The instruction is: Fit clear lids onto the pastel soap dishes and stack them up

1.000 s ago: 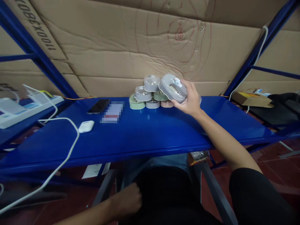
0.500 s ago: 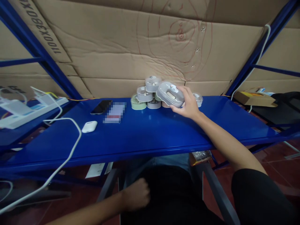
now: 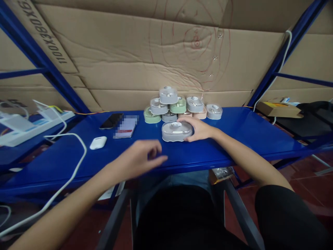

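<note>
A creased cardboard wall (image 3: 114, 45) with red looping lines rises at the far side, behind the blue table (image 3: 145, 156) that spans our view. From the near left, a white cable (image 3: 75, 170) curves up over the table's left end. Beyond that end lies a white power strip (image 3: 49, 125) with plugs in it. A stepped stack of lidded cases (image 3: 178, 105) stands at the far middle of the table: gray, green and pink ones in three levels, with one gray case on top. A single gray case (image 3: 214, 111) sits on the table at the stack's right. At the far right is an open cardboard carton (image 3: 279, 110).

Our left hand (image 3: 145, 156) holds nothing over the near middle, its fingers curled and its thumb stretched out apart from them. Our right hand (image 3: 199, 129) grips the right end of a clear-lidded gray case (image 3: 177, 132), pinching it between the fingers on the far side and the thumb on the near side. This case is level, just nearer to us than the stack; it seems to rest on the table, though its underside is hard to see. At the left lie a dark phone (image 3: 111, 121), a second phone (image 3: 126, 126) with its screen lit, and, nearer, a white earbud case (image 3: 98, 142).
</note>
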`<state>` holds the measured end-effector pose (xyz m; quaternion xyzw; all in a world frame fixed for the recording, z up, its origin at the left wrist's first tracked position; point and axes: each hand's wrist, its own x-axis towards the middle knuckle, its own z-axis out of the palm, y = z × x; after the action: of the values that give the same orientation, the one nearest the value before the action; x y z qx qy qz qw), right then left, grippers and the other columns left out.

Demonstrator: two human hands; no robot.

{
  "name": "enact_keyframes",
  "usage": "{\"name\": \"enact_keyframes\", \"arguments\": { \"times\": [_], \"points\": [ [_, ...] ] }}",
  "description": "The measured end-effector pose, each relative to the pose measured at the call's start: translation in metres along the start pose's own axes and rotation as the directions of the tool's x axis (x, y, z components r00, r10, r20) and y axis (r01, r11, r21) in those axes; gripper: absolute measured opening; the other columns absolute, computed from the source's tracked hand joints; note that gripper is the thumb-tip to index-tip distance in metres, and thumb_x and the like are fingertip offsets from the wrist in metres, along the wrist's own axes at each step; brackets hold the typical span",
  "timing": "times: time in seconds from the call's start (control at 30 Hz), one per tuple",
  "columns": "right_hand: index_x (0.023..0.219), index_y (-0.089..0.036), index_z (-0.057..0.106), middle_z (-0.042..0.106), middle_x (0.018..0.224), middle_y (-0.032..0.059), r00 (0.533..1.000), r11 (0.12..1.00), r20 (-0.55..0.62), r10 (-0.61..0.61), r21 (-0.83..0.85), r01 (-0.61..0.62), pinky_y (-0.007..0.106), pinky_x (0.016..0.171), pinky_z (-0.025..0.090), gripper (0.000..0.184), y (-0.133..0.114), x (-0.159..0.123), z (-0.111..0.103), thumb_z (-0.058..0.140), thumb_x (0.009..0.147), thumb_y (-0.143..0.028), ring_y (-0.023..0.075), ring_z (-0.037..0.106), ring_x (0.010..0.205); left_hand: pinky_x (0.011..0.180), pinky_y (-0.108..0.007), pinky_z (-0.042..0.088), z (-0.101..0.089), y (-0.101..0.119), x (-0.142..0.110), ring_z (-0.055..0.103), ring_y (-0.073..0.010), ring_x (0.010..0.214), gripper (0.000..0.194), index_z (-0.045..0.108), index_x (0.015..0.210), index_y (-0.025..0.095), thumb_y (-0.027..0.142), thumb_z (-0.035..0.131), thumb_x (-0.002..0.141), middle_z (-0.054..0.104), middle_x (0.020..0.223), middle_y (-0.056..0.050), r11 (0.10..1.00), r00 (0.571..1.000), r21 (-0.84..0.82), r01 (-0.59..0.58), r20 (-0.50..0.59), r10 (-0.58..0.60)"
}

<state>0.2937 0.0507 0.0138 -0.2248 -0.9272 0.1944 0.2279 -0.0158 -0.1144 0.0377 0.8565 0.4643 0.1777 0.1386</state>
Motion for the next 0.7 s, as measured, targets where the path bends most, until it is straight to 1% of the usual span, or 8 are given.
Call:
{"name": "enact_keyframes", "arguments": {
  "times": [0.03, 0.07, 0.13, 0.2, 0.3, 0.5, 0.6, 0.7],
  "points": [
    [0.154, -0.028, 0.061, 0.067, 0.159, 0.0126, 1.0, 1.0, 0.025, 0.006, 0.013, -0.006, 0.06, 0.128, 0.048, 0.092, 0.003, 0.0, 0.0, 0.091, 0.07, -0.048, 0.0407, 0.063, 0.146, 0.077, -0.036, 0.058, -0.001, -0.01, 0.02, 0.072, -0.0234, 0.08, 0.036, 0.071, 0.111, 0.022, 0.055, 0.076, 0.099, 0.076, 0.093, -0.003, 0.999, 0.988, 0.015, 0.032, -0.151, -0.029],
    [0.156, -0.028, 0.06, 0.066, 0.16, 0.0127, 0.999, 1.0, 0.048, 0.012, 0.025, -0.013, 0.06, 0.128, 0.048, 0.094, 0.005, -0.001, 0.0, 0.092, 0.069, -0.048, 0.0407, 0.063, 0.147, 0.088, -0.042, 0.061, 0.001, -0.022, 0.04, 0.075, -0.0288, 0.096, 0.056, 0.068, 0.126, 0.021, 0.06, 0.085, 0.09, 0.078, 0.109, -0.008, 0.999, 0.971, 0.018, 0.047, -0.234, -0.042],
    [0.159, -0.027, 0.058, 0.064, 0.163, 0.0132, 0.997, 0.999, 0.081, 0.014, 0.04, -0.018, 0.06, 0.129, 0.047, 0.098, 0.009, -0.003, -0.002, 0.093, 0.069, -0.048, 0.0408, 0.062, 0.149, 0.11, -0.054, 0.059, 0.009, -0.047, 0.074, 0.071, -0.04, 0.129, 0.101, 0.056, 0.151, 0.018, 0.064, 0.097, 0.072, 0.071, 0.146, -0.02, 0.999, 0.982, -0.04, 0.033, -0.186, -0.04],
    [0.162, -0.027, 0.057, 0.063, 0.165, 0.0131, 0.995, 0.999, 0.101, 0.011, 0.046, -0.015, 0.059, 0.13, 0.048, 0.102, 0.009, -0.004, -0.002, 0.094, 0.071, -0.052, 0.0407, 0.062, 0.15, 0.119, -0.058, 0.054, 0.021, -0.065, 0.096, 0.066, -0.0452, 0.142, 0.117, 0.049, 0.158, 0.015, 0.063, 0.1, 0.064, 0.063, 0.16, -0.026, 0.992, 0.997, -0.127, -0.002, -0.078, -0.008],
    [0.164, -0.028, 0.056, 0.064, 0.162, 0.0129, 0.997, 0.999, 0.079, 0.019, 0.03, -0.022, 0.058, 0.126, 0.052, 0.106, 0.003, -0.003, 0.001, 0.095, 0.072, -0.063, 0.0406, 0.063, 0.147, 0.124, -0.062, 0.05, 0.036, -0.075, 0.105, 0.063, -0.0455, 0.149, 0.114, 0.047, 0.162, 0.017, 0.064, 0.096, 0.071, 0.062, 0.164, -0.024, 0.982, 0.998, -0.179, -0.06, -0.024, 0.057],
    [0.159, -0.031, 0.062, 0.071, 0.149, 0.0128, 1.0, 0.995, 0.005, 0.022, -0.093, -0.021, 0.061, 0.119, 0.056, 0.094, -0.015, 0.003, 0.009, 0.089, 0.079, -0.071, 0.0402, 0.068, 0.136, 0.127, -0.062, 0.048, 0.05, -0.067, 0.094, 0.06, -0.0459, 0.154, 0.121, 0.035, 0.172, 0.017, 0.063, 0.093, 0.077, 0.059, 0.166, -0.026, 0.972, 0.992, -0.214, -0.097, -0.105, 0.075],
    [0.155, -0.029, 0.065, 0.07, 0.154, 0.0118, 0.998, 0.998, -0.057, 0.02, -0.051, -0.022, 0.058, 0.123, 0.053, 0.083, -0.012, -0.002, -0.008, 0.084, 0.084, -0.069, 0.0386, 0.067, 0.14, 0.126, -0.066, 0.048, 0.049, -0.069, 0.091, 0.062, -0.0473, 0.15, 0.131, 0.026, 0.178, 0.017, 0.061, 0.095, 0.076, 0.062, 0.161, -0.027, 0.976, 0.993, -0.208, -0.069, -0.108, 0.048],
    [0.15, -0.025, 0.067, 0.075, 0.147, 0.0134, 0.983, 0.988, -0.112, 0.143, -0.05, -0.149, 0.059, 0.115, 0.058, 0.076, 0.001, -0.013, -0.036, 0.074, 0.092, -0.073, 0.038, 0.073, 0.13, 0.13, -0.066, 0.045, 0.045, -0.073, 0.087, 0.059, -0.0466, 0.153, 0.121, 0.033, 0.177, 0.019, 0.058, 0.093, 0.08, 0.06, 0.163, -0.025, 0.982, 0.993, -0.162, -0.099, -0.078, 0.087]
  ]
}}
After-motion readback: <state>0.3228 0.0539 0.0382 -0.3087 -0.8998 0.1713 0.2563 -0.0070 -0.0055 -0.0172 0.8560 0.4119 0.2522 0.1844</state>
